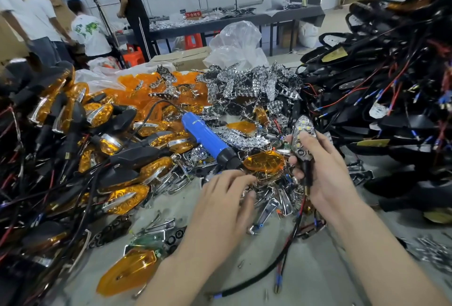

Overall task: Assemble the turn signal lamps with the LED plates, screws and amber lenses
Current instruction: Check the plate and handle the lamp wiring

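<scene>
My right hand [325,171] grips a black turn signal lamp housing [302,139] upright, its chrome LED plate with white LEDs facing me and its wires hanging below. My left hand [225,198] reaches palm down into small chrome parts and screws [271,198] on the table, fingers loosely bent; whether it holds anything is hidden. A loose amber lens [265,161] lies just beyond its fingertips. A blue electric screwdriver [208,140] lies on the pile pointing toward that lens.
Finished lamps with amber lenses [97,139] are heaped at left. Chrome reflector plates [249,83] and amber lenses [151,85] pile up at the back. Black housings with wires [391,80] tower at right. Another amber lens [129,271] lies near. People stand far left.
</scene>
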`<action>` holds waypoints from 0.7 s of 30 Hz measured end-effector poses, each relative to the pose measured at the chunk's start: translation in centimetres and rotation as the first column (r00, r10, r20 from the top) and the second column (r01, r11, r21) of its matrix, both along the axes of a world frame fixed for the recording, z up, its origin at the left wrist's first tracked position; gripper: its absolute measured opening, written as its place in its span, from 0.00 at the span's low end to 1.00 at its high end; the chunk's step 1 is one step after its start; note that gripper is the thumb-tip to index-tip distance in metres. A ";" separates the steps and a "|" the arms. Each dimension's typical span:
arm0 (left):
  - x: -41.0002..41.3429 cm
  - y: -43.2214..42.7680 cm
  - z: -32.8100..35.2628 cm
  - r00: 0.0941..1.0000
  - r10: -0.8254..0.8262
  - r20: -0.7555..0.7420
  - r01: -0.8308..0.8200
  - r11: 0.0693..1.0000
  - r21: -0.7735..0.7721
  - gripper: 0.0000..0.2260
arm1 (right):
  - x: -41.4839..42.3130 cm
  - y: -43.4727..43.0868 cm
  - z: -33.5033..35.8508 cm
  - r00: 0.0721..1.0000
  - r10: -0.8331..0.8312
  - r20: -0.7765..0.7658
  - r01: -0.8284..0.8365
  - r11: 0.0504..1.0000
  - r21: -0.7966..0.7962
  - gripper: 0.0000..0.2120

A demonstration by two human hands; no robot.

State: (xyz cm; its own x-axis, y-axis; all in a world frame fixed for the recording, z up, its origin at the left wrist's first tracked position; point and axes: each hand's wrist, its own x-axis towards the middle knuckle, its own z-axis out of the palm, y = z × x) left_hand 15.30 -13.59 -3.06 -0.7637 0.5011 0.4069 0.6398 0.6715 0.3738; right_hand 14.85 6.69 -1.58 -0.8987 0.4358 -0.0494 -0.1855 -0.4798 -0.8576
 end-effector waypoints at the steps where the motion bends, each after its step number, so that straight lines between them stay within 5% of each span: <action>1: -0.1 -0.5 0.5 1.000 0.008 0.001 -0.008 1.000 0.030 0.16 | 0.0 0.1 0.2 1.000 -0.004 -0.002 0.004 1.000 -0.003 0.12; 6: -0.4 -6.3 1.6 0.989 0.119 0.090 -0.136 0.970 0.202 0.11 | 0.4 -1.8 0.1 0.985 0.171 -0.024 -0.170 0.984 0.060 0.07; 11: -0.5 -8.0 0.9 0.974 0.183 0.132 -0.205 0.963 0.175 0.10 | 0.8 -3.6 -0.4 0.963 0.270 -0.029 -0.265 0.959 0.104 0.14; 17: -2.0 -1.2 1.2 0.996 0.072 -0.044 -0.071 0.997 0.030 0.11 | -0.1 -1.4 -0.7 0.997 -0.018 0.079 0.001 0.979 0.202 0.14; 21: -4.5 3.7 1.6 0.994 0.057 -0.093 -0.076 0.974 -0.212 0.14 | 0.0 0.1 -0.6 0.978 -0.140 0.153 0.078 0.933 0.353 0.13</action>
State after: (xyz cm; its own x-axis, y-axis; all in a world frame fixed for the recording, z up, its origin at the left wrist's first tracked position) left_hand 10.83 -9.88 -1.46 -0.7651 0.5334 0.3607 0.6146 0.7721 0.1619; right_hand 14.81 6.79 -2.19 -0.8358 0.5482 -0.0294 -0.0544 -0.1360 -0.9892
